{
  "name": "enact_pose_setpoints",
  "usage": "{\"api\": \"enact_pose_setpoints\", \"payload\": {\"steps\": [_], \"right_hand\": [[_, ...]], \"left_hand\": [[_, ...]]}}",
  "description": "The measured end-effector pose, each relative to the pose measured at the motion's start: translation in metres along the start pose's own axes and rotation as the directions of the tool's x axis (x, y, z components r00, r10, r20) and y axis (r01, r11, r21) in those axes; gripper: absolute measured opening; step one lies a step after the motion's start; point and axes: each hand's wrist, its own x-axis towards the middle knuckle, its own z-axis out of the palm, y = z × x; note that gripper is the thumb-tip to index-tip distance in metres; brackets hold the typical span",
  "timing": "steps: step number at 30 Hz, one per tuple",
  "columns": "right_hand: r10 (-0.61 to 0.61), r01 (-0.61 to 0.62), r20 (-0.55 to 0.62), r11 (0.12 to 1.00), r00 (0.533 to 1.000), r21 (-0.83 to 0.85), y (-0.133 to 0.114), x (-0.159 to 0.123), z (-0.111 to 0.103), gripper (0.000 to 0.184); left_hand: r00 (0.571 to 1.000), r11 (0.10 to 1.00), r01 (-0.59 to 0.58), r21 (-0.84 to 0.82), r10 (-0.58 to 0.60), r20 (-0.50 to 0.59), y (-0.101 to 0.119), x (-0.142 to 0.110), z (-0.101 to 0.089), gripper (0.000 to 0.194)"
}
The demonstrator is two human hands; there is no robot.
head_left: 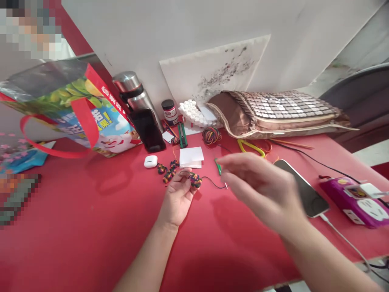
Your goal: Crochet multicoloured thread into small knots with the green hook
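Note:
My left hand [180,194] is closed in a pinch on a small ball of multicoloured crocheted yarn [196,181]. A dark strand [212,182] runs from the ball to the right, where a small thin white piece [226,185] lies at its end. My right hand [264,188] hovers over the table, slightly blurred, its fingers stretched out and nothing visible in them. Just beyond its fingertips lies a slim green tool [218,166]. More crocheted yarn pieces [169,174] rest behind my left hand, beside a white earphone case [150,161].
Behind my hands are folded white paper [191,157], a green box cutter [182,135], a yarn ball [212,136] and yellow-handled scissors [251,148]. A phone [300,188] and purple power strip [354,202] lie right. A steel flask [129,83] and shopping bag [75,109] stand left.

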Motion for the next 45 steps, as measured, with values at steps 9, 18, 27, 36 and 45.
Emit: {"api": "enact_pose_setpoints", "payload": {"steps": [9,18,27,36,45], "right_hand": [[0.010,0.001,0.120,0.996,0.993,-0.084,0.038,0.032,-0.001,0.037],[-0.554,0.463,0.056,0.631,0.831,-0.622,0.051,0.025,0.002,0.014],[-0.565,0.537,0.123,0.662,0.816,-0.522,0.049,0.026,0.000,0.016],[-0.423,0.431,0.150,0.717,0.894,-0.547,0.061,0.037,-0.005,0.019],[-0.428,0.438,0.153,0.718,0.891,-0.542,0.052,0.031,-0.003,0.015]], "left_hand": [[0.998,0.989,-0.065,0.133,0.062,0.021,0.000,-0.004,0.006,0.032],[0.969,0.892,-0.244,0.380,0.243,0.052,-0.009,-0.009,-0.003,0.029],[0.994,0.990,0.048,0.131,-0.060,0.087,-0.012,-0.008,0.004,0.039],[0.977,0.954,-0.004,0.301,-0.060,0.205,-0.012,-0.003,-0.002,0.039],[0.963,0.901,-0.080,0.427,-0.040,0.265,-0.012,-0.002,-0.003,0.073]]}}
